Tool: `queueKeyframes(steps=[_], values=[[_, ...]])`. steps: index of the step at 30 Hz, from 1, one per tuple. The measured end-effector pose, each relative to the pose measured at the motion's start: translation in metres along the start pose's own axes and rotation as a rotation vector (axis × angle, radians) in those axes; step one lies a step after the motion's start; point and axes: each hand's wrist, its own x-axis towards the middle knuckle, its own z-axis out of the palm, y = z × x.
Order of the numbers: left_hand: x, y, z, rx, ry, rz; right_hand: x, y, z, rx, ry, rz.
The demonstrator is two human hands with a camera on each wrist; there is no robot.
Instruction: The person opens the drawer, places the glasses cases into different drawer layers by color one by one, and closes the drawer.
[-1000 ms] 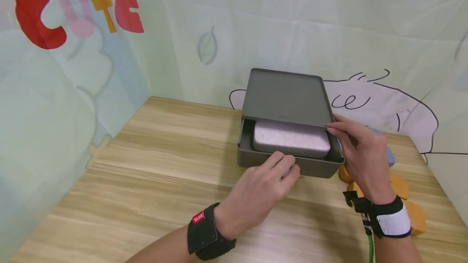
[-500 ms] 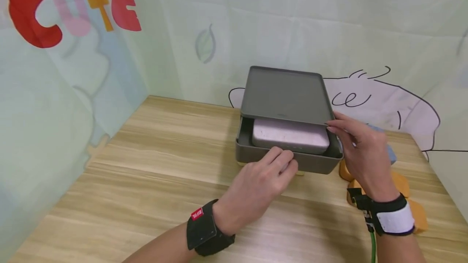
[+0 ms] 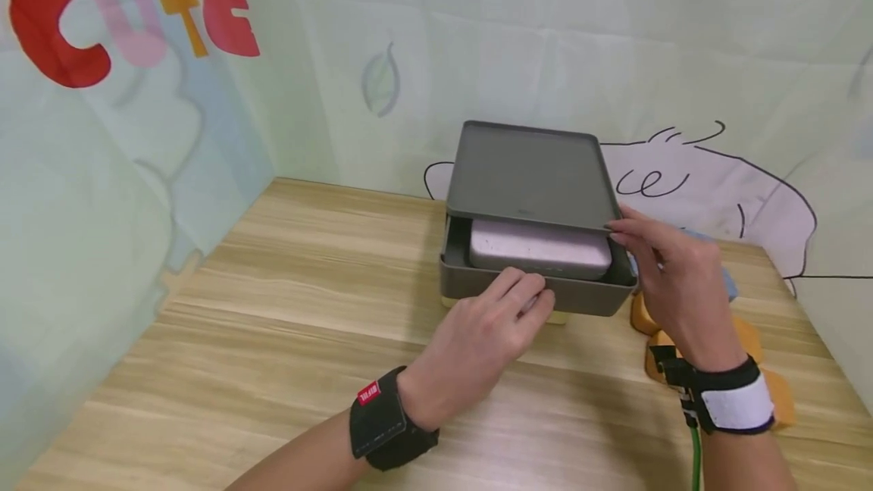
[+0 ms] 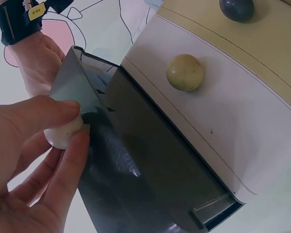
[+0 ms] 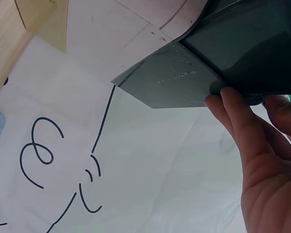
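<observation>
I face a pale, creased backdrop [image 3: 511, 44] — a leaf [image 3: 380, 86] and a cartoon [image 3: 712, 192] printed on it. On my left, the wall [image 3: 82, 195] carries colourful letters [image 3: 143, 55] spelling CUTE; below, light gleams softly on my wood-grained table [image 3: 293, 294].

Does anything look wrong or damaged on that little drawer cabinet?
Mostly no: the gray drawer stands open, but the left hand pinches its white knob, so that looks deliberate. One oddity: the right wrist view shows pale, scuff-like marks on a gray panel, otherwise fairly plain; scratches or dirt, I can't tell.
</observation>
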Motion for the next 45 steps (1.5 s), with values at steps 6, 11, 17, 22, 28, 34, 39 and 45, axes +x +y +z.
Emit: queueKeyframes(steps=[6,11,17,22,28,34,39,45], values=[[0.0,-0.003,0.002,-0.027,0.003,-0.001,-0.002,0.002,0.001,-0.004,0.017,-0.001],[0.0,-0.006,0.005,-0.041,0.02,-0.007,-0.003,0.003,0.002,0.002,0.022,-0.006],[0.003,-0.011,0.008,-0.058,0.03,-0.006,-0.001,0.003,0.002,0.027,0.03,0.012],[0.005,-0.015,0.01,-0.07,0.031,-0.009,-0.002,0.003,0.002,0.037,0.039,0.031],[0.005,-0.018,0.013,-0.077,0.038,-0.009,-0.002,0.003,0.002,0.029,0.032,0.021],[0.006,-0.02,0.015,-0.091,0.041,-0.014,-0.001,0.001,0.002,0.016,0.021,0.022],[0.007,-0.021,0.016,-0.083,0.044,-0.009,-0.001,0.001,0.002,0.021,0.029,0.019],[0.007,-0.022,0.019,-0.072,0.047,-0.015,-0.002,0.002,0.002,0.025,0.027,0.019]])
